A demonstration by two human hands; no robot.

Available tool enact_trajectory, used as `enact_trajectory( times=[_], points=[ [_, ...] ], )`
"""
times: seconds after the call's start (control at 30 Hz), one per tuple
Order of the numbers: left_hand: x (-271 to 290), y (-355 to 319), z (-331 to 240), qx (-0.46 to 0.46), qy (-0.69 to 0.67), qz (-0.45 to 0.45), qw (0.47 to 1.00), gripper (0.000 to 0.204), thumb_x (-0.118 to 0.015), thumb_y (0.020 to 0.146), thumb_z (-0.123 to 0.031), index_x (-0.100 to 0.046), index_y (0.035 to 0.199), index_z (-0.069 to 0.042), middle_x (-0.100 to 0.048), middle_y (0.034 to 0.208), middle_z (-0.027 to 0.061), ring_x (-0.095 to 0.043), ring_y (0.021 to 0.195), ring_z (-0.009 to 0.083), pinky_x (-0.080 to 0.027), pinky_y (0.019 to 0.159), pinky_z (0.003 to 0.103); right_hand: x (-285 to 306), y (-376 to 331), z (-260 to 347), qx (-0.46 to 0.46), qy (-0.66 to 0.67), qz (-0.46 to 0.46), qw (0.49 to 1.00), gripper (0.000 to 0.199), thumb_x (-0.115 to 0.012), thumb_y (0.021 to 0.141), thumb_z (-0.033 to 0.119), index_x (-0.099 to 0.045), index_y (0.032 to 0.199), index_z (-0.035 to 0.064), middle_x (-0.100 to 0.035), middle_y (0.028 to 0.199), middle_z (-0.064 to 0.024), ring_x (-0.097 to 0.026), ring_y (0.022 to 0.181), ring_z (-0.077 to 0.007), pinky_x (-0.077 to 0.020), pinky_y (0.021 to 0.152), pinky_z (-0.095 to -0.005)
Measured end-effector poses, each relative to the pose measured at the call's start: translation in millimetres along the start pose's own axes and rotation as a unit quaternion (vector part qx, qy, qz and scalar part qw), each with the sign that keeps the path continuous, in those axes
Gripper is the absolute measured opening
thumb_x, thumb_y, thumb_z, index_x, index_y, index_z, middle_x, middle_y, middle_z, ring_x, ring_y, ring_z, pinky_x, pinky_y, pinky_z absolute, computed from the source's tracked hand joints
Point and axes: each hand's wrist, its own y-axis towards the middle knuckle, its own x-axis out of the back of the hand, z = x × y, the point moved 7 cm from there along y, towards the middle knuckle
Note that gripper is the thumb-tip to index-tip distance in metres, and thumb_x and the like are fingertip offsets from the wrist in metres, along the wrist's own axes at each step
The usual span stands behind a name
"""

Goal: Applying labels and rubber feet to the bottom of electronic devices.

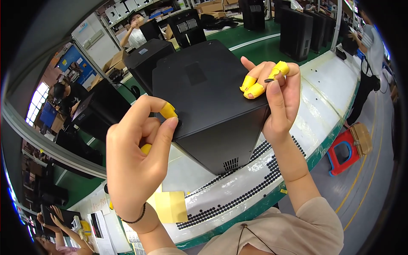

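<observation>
A black computer case lies before me, its broad flat panel facing up. My left hand is at its near left corner, thumb and forefinger pinched together beside a small round black pad on the panel. Whether the fingertips hold anything is hidden. Over the right edge of the case, my right hand pinches a small black pad between thumb and finger. Yellow tape wraps several fingertips on both hands.
Rows of round black pads line the white, green-edged table. Yellow paper lies near my left forearm. Other black cases stand around, and people work at left and behind. A red stool is on the floor at right.
</observation>
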Motion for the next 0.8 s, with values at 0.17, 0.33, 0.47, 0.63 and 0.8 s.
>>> enact_trajectory(
  times=[0.17, 0.33, 0.47, 0.63, 0.8],
  points=[
    [4.4, 5.3, -0.3, -0.020, 0.021, 0.019, 0.999, 0.008, -0.064, 0.087, 0.004, -0.061, 0.094, 0.004, -0.032, 0.059, -0.0060, -0.025, 0.057, 0.0019, -0.019, 0.052, 0.022, -0.9, -1.6, -0.9, 0.001, 0.000, 0.005, 1.000, 0.014, -0.046, 0.100, 0.006, -0.039, 0.111, 0.0035, -0.060, 0.097, -0.0122, -0.063, 0.081, -0.0143, -0.0364, 0.111, -0.0524],
    [7.2, -9.2, -10.2, -0.059, 0.077, -0.012, 0.995, 0.009, -0.068, 0.081, 0.005, -0.066, 0.089, 0.001, -0.039, 0.053, 0.0018, -0.033, 0.045, 0.0083, -0.023, 0.046, 0.024, -2.2, 0.9, 0.3, -0.014, 0.008, -0.002, 1.000, 0.014, -0.048, 0.099, 0.006, -0.040, 0.110, 0.0026, -0.061, 0.093, -0.0112, -0.064, 0.080, -0.0149, -0.0397, 0.108, -0.0503],
    [7.5, -22.9, -17.0, -0.092, 0.163, -0.058, 0.981, 0.013, -0.072, 0.078, 0.002, -0.070, 0.090, -0.003, -0.045, 0.050, 0.0064, -0.041, 0.039, 0.0162, -0.028, 0.042, 0.026, 9.3, 28.5, -17.7, -0.135, 0.052, 0.033, 0.989, 0.017, -0.054, 0.099, 0.012, -0.047, 0.108, -0.0006, -0.064, 0.085, -0.0095, -0.064, 0.084, -0.0157, -0.0479, 0.096, -0.0412],
    [12.2, -23.2, -3.8, -0.140, 0.073, -0.133, 0.979, 0.016, -0.070, 0.079, 0.003, -0.071, 0.094, -0.001, -0.049, 0.060, 0.0023, -0.040, 0.048, 0.0092, -0.028, 0.045, 0.024, 18.1, 79.8, -85.7, -0.175, -0.272, 0.130, 0.937, 0.023, -0.064, 0.093, 0.023, -0.062, 0.096, 0.0004, -0.070, 0.089, -0.0084, -0.063, 0.093, -0.0153, -0.0490, 0.086, -0.0327],
    [26.7, -22.0, 11.8, -0.194, -0.009, -0.231, 0.953, 0.039, -0.069, 0.077, 0.011, -0.060, 0.113, 0.002, -0.050, 0.102, 0.0089, -0.052, 0.087, 0.0133, -0.046, 0.077, 0.024, 18.9, 85.9, -123.0, -0.227, -0.372, 0.259, 0.862, 0.025, -0.065, 0.091, 0.027, -0.062, 0.094, 0.0024, -0.066, 0.091, -0.0056, -0.061, 0.091, -0.0142, -0.0463, 0.086, -0.0309]
  ],
)
